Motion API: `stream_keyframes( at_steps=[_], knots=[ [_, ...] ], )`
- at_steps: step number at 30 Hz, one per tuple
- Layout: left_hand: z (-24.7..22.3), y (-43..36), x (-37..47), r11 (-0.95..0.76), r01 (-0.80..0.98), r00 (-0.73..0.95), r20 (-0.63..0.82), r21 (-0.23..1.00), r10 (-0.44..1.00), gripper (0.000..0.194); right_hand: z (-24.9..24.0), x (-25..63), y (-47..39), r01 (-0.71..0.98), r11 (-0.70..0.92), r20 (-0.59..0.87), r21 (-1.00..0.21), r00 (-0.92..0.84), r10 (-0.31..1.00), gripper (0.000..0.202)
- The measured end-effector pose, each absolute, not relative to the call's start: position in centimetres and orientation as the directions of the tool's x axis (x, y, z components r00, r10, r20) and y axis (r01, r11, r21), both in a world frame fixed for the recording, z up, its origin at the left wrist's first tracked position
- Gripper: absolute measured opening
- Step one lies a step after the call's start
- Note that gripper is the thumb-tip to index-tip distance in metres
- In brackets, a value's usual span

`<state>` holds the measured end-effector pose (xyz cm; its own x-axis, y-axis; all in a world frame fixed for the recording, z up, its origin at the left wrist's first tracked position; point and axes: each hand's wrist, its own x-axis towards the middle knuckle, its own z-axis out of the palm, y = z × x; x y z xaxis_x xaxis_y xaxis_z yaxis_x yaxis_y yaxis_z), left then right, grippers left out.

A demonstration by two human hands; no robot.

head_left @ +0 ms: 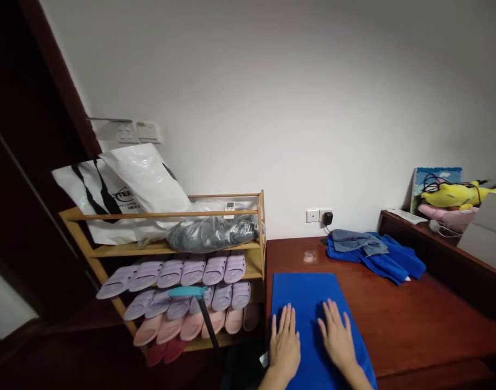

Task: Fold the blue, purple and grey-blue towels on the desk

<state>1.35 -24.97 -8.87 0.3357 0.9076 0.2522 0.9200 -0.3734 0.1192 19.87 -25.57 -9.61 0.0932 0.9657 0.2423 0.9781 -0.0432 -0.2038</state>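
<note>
A blue cloth (308, 295) lies flat along the left part of the reddish-brown wooden table (418, 317), its near end running out of the bottom of the view. On its left side rests my left hand (286, 344), palm down with the fingers stretched out. My right hand (338, 336) is over the cloth's right half, palm down, fingers spread and thumb apart. Neither hand grips anything. Farther back on the table is a crumpled blue cloth (394, 252) with a grey-blue cloth (357, 242) on top.
Left of the table stands a wooden shoe rack (254, 265) with several lilac slippers (170, 273) and pink slippers (191, 326). White bags (146, 179) fill its top. A black plug (327, 218) sits in the wall socket. At right, a raised ledge holds a yellow plush toy (451, 194) and white boxes (485, 233).
</note>
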Motion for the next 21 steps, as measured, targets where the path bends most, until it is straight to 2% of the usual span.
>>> stream_keyframes(
  at_steps=[3, 5, 15, 21],
  knots=[
    [-9.4, -27.3, 2.8, -0.408, 0.905, 0.380, 0.205, 0.120, 0.902, 0.053, -9.9, 16.3, -27.6, 0.962, 0.136, 0.230, -0.236, -0.080, 0.970, 0.054],
    [-9.2, -28.2, 2.8, -0.404, 0.906, 0.379, 0.178, 0.130, 0.908, 0.050, -10.2, 15.4, -28.7, 0.959, 0.152, 0.217, -0.240, -0.099, 0.971, 0.053],
    [-8.4, -29.5, -1.1, -0.384, 0.899, 0.353, 0.170, 0.212, 0.920, 0.056, -11.9, 21.7, -30.7, 0.972, -0.186, 0.257, -0.147, 0.219, 0.941, 0.072],
    [-9.0, -28.4, -1.0, -0.379, 0.898, 0.346, 0.172, 0.225, 0.922, 0.058, -12.6, 22.8, -29.7, 0.975, -0.190, 0.234, -0.118, 0.213, 0.949, 0.071]
  ],
)
